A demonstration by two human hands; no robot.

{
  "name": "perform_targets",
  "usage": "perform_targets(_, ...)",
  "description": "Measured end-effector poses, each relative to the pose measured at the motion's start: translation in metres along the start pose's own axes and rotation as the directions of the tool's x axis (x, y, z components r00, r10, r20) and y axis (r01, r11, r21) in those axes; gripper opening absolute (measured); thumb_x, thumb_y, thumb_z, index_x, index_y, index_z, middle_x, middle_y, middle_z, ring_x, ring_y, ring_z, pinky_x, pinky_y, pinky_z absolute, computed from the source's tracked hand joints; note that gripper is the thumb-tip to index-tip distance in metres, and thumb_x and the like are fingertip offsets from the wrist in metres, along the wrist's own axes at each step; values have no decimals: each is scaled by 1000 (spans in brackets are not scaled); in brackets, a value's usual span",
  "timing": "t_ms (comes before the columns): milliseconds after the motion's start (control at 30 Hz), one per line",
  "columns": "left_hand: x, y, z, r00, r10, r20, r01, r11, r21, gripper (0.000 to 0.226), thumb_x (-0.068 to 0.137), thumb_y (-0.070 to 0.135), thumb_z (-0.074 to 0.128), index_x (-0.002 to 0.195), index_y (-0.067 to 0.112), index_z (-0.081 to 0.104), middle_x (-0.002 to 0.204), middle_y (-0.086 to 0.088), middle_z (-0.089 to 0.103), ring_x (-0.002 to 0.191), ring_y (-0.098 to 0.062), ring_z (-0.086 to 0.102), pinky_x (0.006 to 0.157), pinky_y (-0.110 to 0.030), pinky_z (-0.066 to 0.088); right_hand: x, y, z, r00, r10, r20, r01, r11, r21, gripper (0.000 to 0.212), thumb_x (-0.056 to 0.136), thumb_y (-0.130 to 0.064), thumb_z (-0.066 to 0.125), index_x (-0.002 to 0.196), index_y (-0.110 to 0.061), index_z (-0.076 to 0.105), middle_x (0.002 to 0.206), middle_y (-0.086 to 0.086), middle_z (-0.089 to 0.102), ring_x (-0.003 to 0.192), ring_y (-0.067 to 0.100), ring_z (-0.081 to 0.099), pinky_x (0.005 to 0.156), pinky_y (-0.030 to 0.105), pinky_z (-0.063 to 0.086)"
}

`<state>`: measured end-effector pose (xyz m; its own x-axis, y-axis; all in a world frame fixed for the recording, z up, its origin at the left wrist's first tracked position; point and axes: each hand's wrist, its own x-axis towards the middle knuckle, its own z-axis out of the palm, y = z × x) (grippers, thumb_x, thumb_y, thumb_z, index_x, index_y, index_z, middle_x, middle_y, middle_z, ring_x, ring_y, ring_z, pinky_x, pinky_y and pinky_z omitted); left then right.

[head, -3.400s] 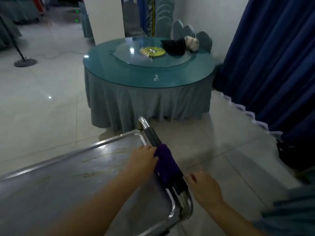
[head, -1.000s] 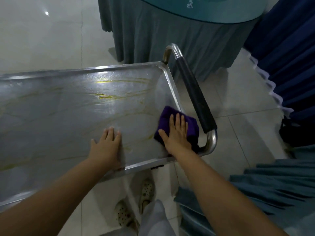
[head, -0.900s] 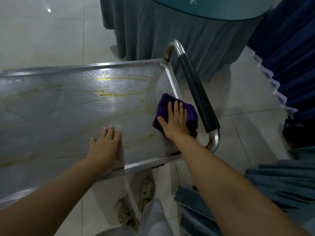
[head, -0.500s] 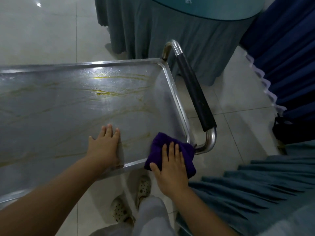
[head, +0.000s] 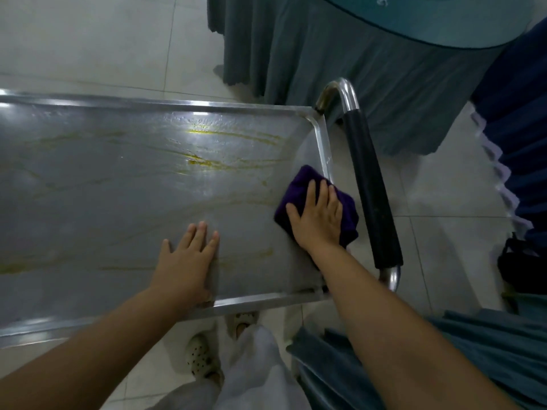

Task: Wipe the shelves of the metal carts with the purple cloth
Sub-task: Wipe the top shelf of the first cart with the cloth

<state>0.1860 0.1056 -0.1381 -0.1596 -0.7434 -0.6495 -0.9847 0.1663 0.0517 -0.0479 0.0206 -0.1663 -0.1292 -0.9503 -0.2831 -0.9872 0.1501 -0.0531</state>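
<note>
Two feet in pale perforated clogs [head: 204, 355] stand on the tiled floor at the near edge, half hidden under light trouser legs [head: 251, 371]. A teal pleated cloth [head: 488, 359] bunches at near right, cut off by the frame, so what it covers cannot be made out. Just beyond, the left hand [head: 185, 266] rests flat on the top shelf [head: 103, 187] of the metal cart, fingers straight and together, its heel against the near rim. To its right, the right hand [head: 318, 214] presses flat on the folded purple cloth [head: 299, 187], fingers extended and slightly spread; the cloth lies on the shelf's right end, spilling over the right rim and partly covered by the palm. Yellowish streaks [head: 233, 136] cross the steel surface, whose left end runs out of view. Right of the rim, the push handle [head: 367, 184] carries a black grip. Farther off, a round table's grey-green skirt [head: 340, 69] hangs to the floor, its glass top mostly cropped. Dark blue curtains [head: 521, 128] fill the far right.
</note>
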Motion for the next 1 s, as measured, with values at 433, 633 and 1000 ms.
perform_targets(433,4,0,-6,997,-22,72,26,998,-50,113,82,46,66,128,23,-34,137,-4,-40,126,-17,-34,117,-50,0,163,-45,-46,991,-92,95,98,993,-61,77,97,-61,20,154,-18,-10,161,8,-16,147,25,-17,118,40,-7)
perform_targets(633,3,-2,-4,999,-14,29,16,998,-62,112,81,42,67,146,26,-22,153,-3,-29,144,-20,-19,116,-49,5,78,-20,-21,986,-163,47,164,986,-35,75,97,-59,25,154,-21,-5,161,7,-14,148,24,-14,118,39,-5)
perform_targets(1000,-1,-3,-6,999,-24,21,26,993,-117,111,79,40,69,149,27,-16,156,-2,-25,145,-20,-17,116,-50,4,-108,23,7,910,-262,321,215,961,174,81,92,-60,43,150,-36,-8,148,-15,-35,136,5,-32,114,32,-15)
